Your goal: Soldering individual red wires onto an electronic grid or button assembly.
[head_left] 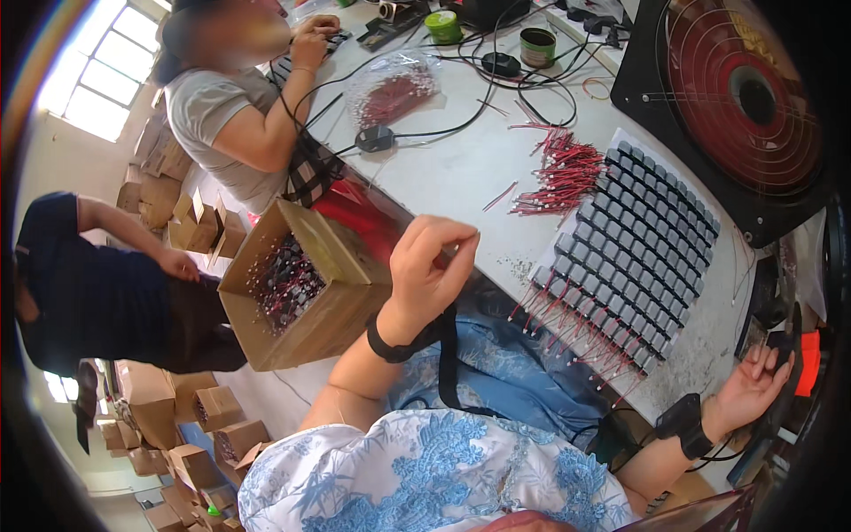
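My left hand (434, 266) is raised over the near table edge, thumb and fingers pinched together; whatever may be between the fingertips is too small to tell. My right hand (749, 386) is at the table's right edge, palm up, fingers loosely bent and apart, beside a dark curved object (798, 341). Between my hands, rows of small grey blocks (634, 248) cover a white board. Thin red wires (576, 341) with white tips extend from the near rows. A loose pile of red wires with white connectors (567, 173) lies by the board's far left corner.
A fan (753, 93) stands at the far right. Left of me, an open carton (301, 288) holds wired parts. A bag of wires (394, 93), black cables (434, 133) and green tins (536, 46) occupy the table. One person sits working at the far left; another stands behind the carton.
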`<action>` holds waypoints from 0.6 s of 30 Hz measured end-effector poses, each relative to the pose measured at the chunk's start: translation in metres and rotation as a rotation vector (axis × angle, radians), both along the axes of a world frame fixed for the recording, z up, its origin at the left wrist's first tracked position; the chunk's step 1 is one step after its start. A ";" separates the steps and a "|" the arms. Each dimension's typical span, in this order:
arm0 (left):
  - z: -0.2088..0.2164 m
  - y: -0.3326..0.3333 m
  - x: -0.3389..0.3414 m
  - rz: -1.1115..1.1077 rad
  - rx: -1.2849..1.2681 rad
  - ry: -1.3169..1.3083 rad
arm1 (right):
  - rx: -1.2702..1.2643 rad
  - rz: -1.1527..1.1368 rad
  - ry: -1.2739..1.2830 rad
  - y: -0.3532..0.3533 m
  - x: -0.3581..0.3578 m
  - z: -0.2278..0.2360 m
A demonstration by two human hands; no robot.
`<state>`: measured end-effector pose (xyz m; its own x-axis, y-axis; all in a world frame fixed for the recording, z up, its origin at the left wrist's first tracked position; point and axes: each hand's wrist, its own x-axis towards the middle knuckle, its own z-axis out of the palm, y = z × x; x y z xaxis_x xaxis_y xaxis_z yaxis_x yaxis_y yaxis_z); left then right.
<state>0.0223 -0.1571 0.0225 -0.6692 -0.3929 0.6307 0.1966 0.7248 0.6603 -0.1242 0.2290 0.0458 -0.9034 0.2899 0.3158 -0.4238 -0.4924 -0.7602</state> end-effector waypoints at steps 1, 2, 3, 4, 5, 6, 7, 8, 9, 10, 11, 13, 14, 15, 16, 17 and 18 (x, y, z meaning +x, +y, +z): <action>0.000 -0.006 -0.007 0.000 0.007 -0.019 | -0.025 0.014 -0.021 -0.001 0.001 0.001; 0.001 -0.013 -0.015 -0.005 -0.052 -0.150 | -0.008 0.047 -0.013 -0.002 0.001 0.001; 0.002 -0.019 -0.023 -0.006 -0.105 -0.280 | -0.005 0.036 -0.017 -0.002 0.002 0.000; 0.004 -0.024 -0.033 -0.011 -0.107 -0.285 | -0.018 0.019 -0.029 -0.002 0.002 -0.002; 0.006 -0.030 -0.041 -0.067 -0.150 -0.345 | -0.002 -0.001 -0.039 -0.002 0.001 -0.002; 0.008 -0.036 -0.050 -0.123 -0.192 -0.402 | 0.025 0.042 -0.018 -0.001 0.001 -0.003; 0.010 -0.041 -0.058 -0.194 -0.254 -0.435 | 0.037 0.025 -0.024 -0.001 0.001 -0.003; 0.012 -0.047 -0.063 -0.185 -0.253 -0.443 | 0.044 -0.012 -0.042 -0.001 -0.001 -0.003; 0.014 -0.053 -0.068 -0.292 -0.392 -0.442 | 0.064 -0.062 -0.077 -0.001 -0.001 -0.005; 0.016 -0.059 -0.072 -0.403 -0.533 -0.438 | 0.068 -0.059 -0.087 0.000 -0.003 -0.005; 0.018 -0.066 -0.077 -0.462 -0.668 -0.441 | 0.062 -0.027 -0.095 0.001 -0.002 -0.005; 0.020 -0.073 -0.078 -0.497 -0.751 -0.467 | 0.058 0.023 -0.104 0.004 -0.004 -0.006; 0.021 -0.076 -0.078 -0.533 -0.838 -0.487 | 0.045 0.006 -0.117 0.006 -0.004 -0.007; 0.023 -0.079 -0.076 -0.534 -0.838 -0.497 | 0.029 0.078 -0.102 0.008 -0.003 -0.007; 0.025 -0.081 -0.074 -0.543 -0.852 -0.545 | 0.001 0.229 -0.055 0.010 -0.003 -0.007; 0.026 -0.082 -0.073 -0.548 -0.871 -0.611 | -0.039 0.294 -0.043 0.012 -0.004 -0.008; 0.028 -0.082 -0.072 -0.550 -0.865 -0.596 | -0.019 0.237 -0.064 0.013 -0.004 -0.008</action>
<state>-0.0497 -0.2391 0.0503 -0.8931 0.4432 0.0773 0.4489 0.8895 0.0856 -0.1282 0.2416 0.0375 -0.9648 0.0726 0.2526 -0.2461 -0.5873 -0.7711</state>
